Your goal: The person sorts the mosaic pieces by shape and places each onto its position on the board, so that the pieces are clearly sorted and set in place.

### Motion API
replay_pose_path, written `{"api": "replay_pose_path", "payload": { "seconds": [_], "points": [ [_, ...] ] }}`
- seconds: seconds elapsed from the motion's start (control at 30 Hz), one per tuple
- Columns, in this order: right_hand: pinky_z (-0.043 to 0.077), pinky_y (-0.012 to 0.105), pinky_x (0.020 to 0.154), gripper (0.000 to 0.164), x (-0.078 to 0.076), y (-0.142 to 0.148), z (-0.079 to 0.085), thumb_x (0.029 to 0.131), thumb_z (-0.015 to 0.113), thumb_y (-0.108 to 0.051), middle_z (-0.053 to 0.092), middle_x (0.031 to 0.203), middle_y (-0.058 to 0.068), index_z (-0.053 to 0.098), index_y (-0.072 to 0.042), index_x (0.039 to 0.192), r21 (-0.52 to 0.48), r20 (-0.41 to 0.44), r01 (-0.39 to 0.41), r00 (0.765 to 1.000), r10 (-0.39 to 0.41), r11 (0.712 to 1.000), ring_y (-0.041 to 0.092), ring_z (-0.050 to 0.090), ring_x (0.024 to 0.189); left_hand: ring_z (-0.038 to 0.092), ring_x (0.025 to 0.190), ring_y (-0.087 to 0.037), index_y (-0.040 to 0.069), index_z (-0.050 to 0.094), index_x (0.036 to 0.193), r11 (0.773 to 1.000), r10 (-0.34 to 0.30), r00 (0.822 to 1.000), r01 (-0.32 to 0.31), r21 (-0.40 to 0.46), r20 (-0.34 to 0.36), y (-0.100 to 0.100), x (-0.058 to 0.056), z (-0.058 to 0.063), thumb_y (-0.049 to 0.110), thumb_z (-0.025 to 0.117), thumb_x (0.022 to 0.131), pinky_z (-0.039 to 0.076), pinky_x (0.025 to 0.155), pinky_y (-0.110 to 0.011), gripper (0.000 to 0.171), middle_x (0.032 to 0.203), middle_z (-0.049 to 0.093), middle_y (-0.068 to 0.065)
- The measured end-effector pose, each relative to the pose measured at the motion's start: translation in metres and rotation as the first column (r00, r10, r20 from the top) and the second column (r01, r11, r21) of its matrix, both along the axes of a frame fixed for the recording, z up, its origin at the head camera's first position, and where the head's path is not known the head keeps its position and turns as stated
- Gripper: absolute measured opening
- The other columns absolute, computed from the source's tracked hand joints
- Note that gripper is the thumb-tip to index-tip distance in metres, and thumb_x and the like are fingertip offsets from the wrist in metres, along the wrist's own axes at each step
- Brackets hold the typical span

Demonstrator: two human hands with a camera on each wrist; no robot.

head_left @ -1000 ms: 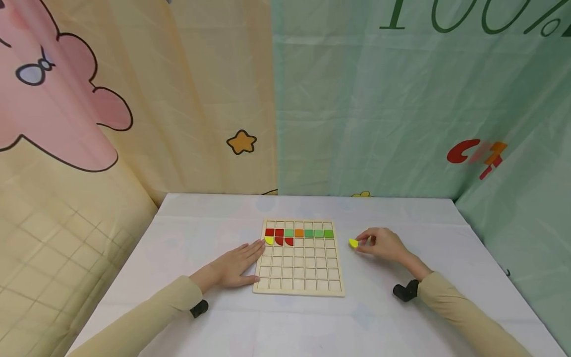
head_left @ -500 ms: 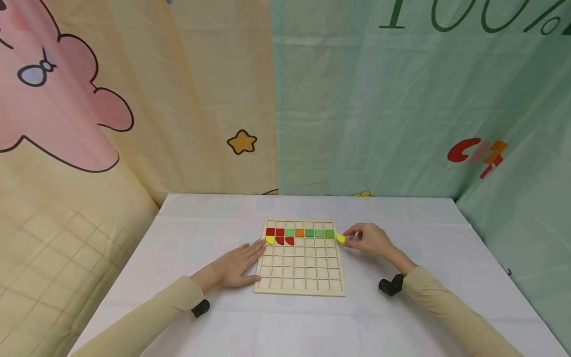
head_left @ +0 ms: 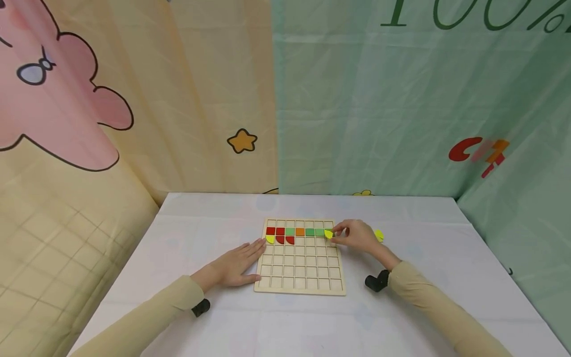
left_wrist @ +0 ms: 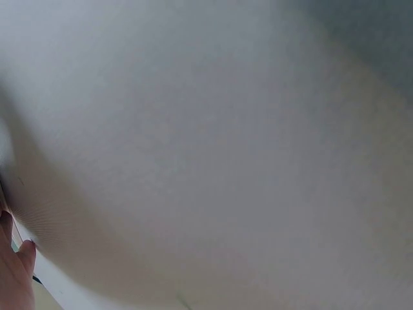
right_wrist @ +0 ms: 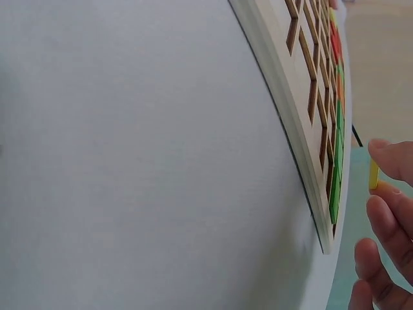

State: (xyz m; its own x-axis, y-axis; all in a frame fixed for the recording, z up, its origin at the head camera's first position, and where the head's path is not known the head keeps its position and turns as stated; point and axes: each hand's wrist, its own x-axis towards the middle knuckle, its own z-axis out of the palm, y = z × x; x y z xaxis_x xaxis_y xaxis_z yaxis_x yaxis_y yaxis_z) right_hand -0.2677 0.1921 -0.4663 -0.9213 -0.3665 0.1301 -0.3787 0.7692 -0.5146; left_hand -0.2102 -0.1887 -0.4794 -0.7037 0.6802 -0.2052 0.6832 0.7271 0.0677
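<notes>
A wooden grid board lies on the table. My left hand rests flat with its fingers on the board's left edge; in the left wrist view only part of that hand shows. My right hand pinches a yellow quarter-circle tile between thumb and finger, over the right end of the filled row. From the right wrist view, the yellow tile appears edge-on, above the board's surface. Red, green and orange square tiles fill the second row. Below them sit a yellow rounded tile and two red ones.
More yellow pieces lie on the table just behind my right hand. Black wrist cameras hang at both sleeves. The white-covered table ends at printed curtains at the back and sides.
My right hand has carried the yellow tile leftward, from the table beside the board to over its right column. Yellow pieces behind that hand have come into sight. The left hand stays put.
</notes>
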Motion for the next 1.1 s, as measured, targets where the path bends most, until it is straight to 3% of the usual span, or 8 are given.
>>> {"api": "replay_pose_path", "payload": {
  "seconds": [0.53, 1.1],
  "points": [
    [0.038, 0.023, 0.051, 0.031, -0.004, -0.039, 0.005, 0.076, 0.081, -0.033, 0.067, 0.077, -0.005, 0.076, -0.012, 0.098, -0.015, 0.049, -0.019, 0.999, 0.02, 1.0, 0.009, 0.048, 0.059, 0.01, 0.151, -0.021, 0.005, 0.013, 0.154, 1.0, 0.0, 1.0, 0.0, 0.002, 0.008, 0.0, 0.0, 0.002, 0.063, 0.035, 0.095, 0.02, 0.121, -0.041, 0.086, 0.163, 0.009, -0.008],
    [0.045, 0.022, 0.053, 0.027, -0.006, -0.066, -0.001, 0.077, 0.079, -0.036, 0.07, 0.078, -0.007, 0.076, -0.015, 0.094, 0.0, 0.043, -0.079, 0.996, 0.079, 0.997, 0.003, 0.054, 0.06, 0.01, 0.151, -0.021, 0.005, 0.014, 0.154, 1.0, -0.004, 1.0, 0.004, 0.008, 0.004, 0.0, 0.0, 0.002, 0.062, 0.036, 0.095, 0.02, 0.121, -0.042, 0.085, 0.163, 0.01, -0.008]
  ]
}}
